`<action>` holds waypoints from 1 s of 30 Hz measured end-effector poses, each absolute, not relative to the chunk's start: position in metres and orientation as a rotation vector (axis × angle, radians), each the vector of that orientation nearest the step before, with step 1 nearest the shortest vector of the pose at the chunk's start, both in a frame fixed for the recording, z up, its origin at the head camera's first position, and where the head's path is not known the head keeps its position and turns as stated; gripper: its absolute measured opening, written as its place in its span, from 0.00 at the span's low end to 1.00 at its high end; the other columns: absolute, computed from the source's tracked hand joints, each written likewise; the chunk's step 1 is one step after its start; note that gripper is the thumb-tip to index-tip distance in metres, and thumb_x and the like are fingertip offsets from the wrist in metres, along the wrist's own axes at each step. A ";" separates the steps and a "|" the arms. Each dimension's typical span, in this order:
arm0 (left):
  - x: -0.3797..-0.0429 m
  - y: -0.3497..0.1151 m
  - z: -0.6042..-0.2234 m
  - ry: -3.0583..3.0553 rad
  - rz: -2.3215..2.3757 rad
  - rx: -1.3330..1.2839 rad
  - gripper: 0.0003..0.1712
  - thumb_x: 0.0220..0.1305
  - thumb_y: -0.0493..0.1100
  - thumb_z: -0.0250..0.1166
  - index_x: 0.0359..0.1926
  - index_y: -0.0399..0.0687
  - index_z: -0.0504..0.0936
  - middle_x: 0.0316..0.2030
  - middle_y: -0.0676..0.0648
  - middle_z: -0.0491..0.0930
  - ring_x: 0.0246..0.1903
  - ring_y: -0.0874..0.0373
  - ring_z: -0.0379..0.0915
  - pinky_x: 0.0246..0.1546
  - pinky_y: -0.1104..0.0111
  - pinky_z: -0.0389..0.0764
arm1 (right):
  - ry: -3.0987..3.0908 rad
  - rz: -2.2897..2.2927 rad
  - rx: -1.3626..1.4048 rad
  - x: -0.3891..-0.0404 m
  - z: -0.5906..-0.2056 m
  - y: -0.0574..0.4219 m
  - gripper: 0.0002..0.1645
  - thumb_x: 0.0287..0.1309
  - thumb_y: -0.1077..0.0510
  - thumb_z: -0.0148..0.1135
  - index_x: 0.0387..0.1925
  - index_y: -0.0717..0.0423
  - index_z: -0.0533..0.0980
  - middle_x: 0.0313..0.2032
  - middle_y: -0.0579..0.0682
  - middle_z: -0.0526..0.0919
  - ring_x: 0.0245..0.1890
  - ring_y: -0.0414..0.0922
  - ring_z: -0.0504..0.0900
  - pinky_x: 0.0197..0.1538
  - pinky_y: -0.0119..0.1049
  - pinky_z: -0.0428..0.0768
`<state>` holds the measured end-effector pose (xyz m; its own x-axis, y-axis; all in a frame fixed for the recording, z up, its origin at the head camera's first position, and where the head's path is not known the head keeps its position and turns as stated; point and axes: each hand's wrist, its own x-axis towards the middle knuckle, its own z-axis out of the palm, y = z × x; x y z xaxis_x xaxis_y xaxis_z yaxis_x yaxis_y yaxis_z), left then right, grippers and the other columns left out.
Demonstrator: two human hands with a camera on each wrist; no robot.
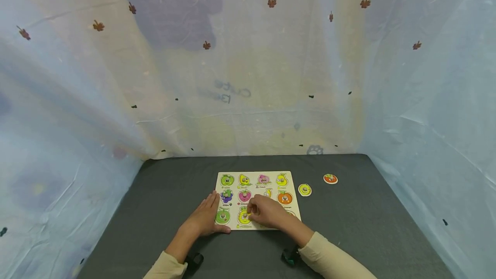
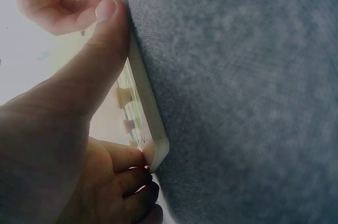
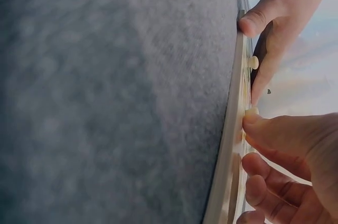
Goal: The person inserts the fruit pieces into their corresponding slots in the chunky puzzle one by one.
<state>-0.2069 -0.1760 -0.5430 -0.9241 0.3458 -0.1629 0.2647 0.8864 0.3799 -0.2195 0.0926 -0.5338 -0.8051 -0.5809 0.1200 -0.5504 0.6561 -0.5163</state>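
Observation:
A pale fruit puzzle board (image 1: 254, 174) lies flat on the dark table, with rows of knobbed fruit pieces in it. My left hand (image 1: 205, 215) rests against its near left corner, fingers along the left side and thumb at the front edge. Over the front row, my right hand (image 1: 267, 212) pinches the knob of the yellow pineapple piece (image 1: 242, 217), which sits in or on its place; whether it is fully seated I cannot tell. In the right wrist view, the thumb touches a small knob (image 3: 254, 110). The right hand hides part of the front row.
Right of the board lie two loose round pieces, a yellow one (image 1: 305, 190) and a red-orange one (image 1: 330, 179) farther back. A dark grey cloth covers the table (image 1: 174, 184). Pale printed curtains (image 1: 248, 76) enclose the back and sides.

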 end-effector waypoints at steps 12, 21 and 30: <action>-0.206 -0.176 -0.541 2.820 0.530 0.441 0.75 0.54 0.67 0.82 0.83 0.26 0.52 0.83 0.28 0.48 0.83 0.34 0.47 0.82 0.44 0.55 | 2.804 -0.854 -0.939 -0.214 -0.527 0.101 0.07 0.62 0.60 0.78 0.36 0.52 0.84 0.31 0.41 0.76 0.30 0.34 0.70 0.35 0.31 0.74; -0.206 -0.176 -0.540 2.817 0.531 0.445 0.75 0.54 0.67 0.82 0.83 0.26 0.51 0.83 0.28 0.47 0.83 0.34 0.46 0.82 0.44 0.54 | 2.811 -0.907 -0.934 -0.212 -0.526 0.111 0.08 0.60 0.62 0.76 0.34 0.50 0.83 0.32 0.42 0.78 0.31 0.35 0.73 0.37 0.33 0.78; -0.207 -0.176 -0.540 2.817 0.515 0.452 0.75 0.54 0.67 0.82 0.83 0.26 0.51 0.83 0.28 0.47 0.83 0.35 0.46 0.82 0.45 0.54 | 2.814 -0.978 -0.877 -0.211 -0.525 0.127 0.06 0.64 0.61 0.75 0.35 0.49 0.83 0.31 0.40 0.78 0.29 0.34 0.73 0.33 0.32 0.76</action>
